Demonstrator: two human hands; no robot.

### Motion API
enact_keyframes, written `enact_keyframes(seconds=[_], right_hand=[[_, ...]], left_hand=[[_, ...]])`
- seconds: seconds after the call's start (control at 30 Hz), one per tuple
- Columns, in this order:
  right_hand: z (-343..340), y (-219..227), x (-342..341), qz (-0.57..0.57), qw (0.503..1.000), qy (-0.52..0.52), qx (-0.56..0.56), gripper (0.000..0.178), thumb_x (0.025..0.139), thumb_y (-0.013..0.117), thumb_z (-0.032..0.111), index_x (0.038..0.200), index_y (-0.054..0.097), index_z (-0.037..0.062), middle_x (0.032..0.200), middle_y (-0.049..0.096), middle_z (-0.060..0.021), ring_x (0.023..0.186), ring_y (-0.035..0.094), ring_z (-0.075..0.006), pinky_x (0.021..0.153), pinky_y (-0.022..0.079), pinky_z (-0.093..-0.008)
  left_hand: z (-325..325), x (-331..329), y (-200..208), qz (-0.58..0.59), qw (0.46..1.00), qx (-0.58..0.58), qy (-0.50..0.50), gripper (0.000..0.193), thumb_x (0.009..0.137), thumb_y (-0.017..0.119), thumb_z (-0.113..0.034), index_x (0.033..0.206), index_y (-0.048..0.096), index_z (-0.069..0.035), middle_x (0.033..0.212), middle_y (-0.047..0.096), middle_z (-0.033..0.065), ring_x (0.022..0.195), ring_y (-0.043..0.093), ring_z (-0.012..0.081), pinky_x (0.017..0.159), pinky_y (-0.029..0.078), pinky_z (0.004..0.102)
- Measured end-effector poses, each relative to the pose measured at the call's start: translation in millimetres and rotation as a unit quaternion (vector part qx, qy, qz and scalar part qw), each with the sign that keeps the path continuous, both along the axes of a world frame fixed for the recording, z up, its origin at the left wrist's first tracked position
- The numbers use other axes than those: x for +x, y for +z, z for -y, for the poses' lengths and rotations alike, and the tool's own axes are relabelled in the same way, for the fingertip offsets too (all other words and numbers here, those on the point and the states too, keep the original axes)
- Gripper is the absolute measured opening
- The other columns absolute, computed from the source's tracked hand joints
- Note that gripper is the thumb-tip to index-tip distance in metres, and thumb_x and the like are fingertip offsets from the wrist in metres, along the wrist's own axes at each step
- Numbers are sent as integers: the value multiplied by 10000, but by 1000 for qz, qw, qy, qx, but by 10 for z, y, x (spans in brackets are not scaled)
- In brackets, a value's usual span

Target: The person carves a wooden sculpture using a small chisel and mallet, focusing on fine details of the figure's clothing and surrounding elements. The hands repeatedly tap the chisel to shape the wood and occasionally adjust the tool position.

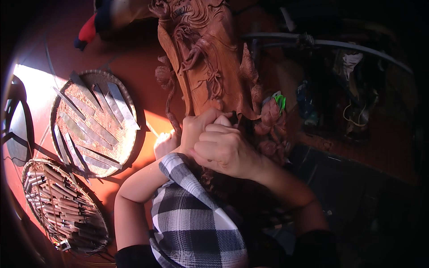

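Observation:
A reddish-brown wood carving (219,67) with robe-like folds and carved flowers stretches away from me, its near end under my hands. My left hand (195,130) is closed, pressed against the carving's lower part. Over and beside it, my right hand (228,149) is curled into a fist, with the two hands touching. Whatever they grip is hidden by the fingers; only a small dark bit shows near the knuckles. A black-and-white checked cloth (192,214) drapes over my lap below them. To the right of my hands stands a carved lotus-like flower (270,118).
Left, one round woven tray (129,154) holds several flat metal blades (118,105); a nearer one (105,223) is full of wooden-handled chisels (67,205). Pale toes (165,144) show beside my left hand. A curved grey tube (353,45) spans the dark right side.

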State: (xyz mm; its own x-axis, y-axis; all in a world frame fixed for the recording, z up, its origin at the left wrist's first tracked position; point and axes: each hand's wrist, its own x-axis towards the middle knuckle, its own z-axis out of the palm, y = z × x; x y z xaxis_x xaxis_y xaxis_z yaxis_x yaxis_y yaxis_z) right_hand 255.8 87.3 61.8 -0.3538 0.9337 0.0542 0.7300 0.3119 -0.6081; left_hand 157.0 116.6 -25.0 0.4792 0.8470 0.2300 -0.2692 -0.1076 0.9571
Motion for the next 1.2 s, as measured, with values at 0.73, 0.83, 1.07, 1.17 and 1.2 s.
enact_keyframes(seconds=[0.73,0.83,1.07,1.17,1.2], right_hand=[[-23,-64,-48,-16,1000,21,-12,204,833,717,117,710,570,46,717,568,-97,695,591,-273,650,477,-397],[-37,-12,7,-8,1000,-14,-10,213,839,711,130,707,566,46,722,568,-101,693,586,-279,657,475,-399],[-27,1,-25,-17,999,29,9,182,820,712,101,727,565,48,739,572,-97,714,579,-270,676,487,-384],[28,-128,4,-17,1000,16,10,181,813,715,91,725,564,46,730,571,-85,705,583,-266,676,487,-379],[25,-166,5,-24,999,19,10,181,811,717,86,722,564,47,726,570,-82,701,584,-265,676,487,-378]], left_hand=[[-222,-240,115,-49,958,-173,-222,422,939,501,-303,1183,584,31,958,665,111,931,681,218,821,515,308],[-159,-126,-3,-38,982,-85,-167,406,933,525,-282,1180,585,35,931,674,110,907,694,218,789,523,302],[78,-28,-193,65,991,-76,-86,397,938,537,-285,1151,576,48,957,654,123,909,678,218,771,515,299],[62,57,-353,70,991,-49,-104,409,961,508,-297,1159,567,57,925,621,102,867,651,198,760,500,275],[58,41,-364,63,991,-47,-111,417,968,498,-303,1162,564,60,912,608,93,851,641,191,756,493,266]])
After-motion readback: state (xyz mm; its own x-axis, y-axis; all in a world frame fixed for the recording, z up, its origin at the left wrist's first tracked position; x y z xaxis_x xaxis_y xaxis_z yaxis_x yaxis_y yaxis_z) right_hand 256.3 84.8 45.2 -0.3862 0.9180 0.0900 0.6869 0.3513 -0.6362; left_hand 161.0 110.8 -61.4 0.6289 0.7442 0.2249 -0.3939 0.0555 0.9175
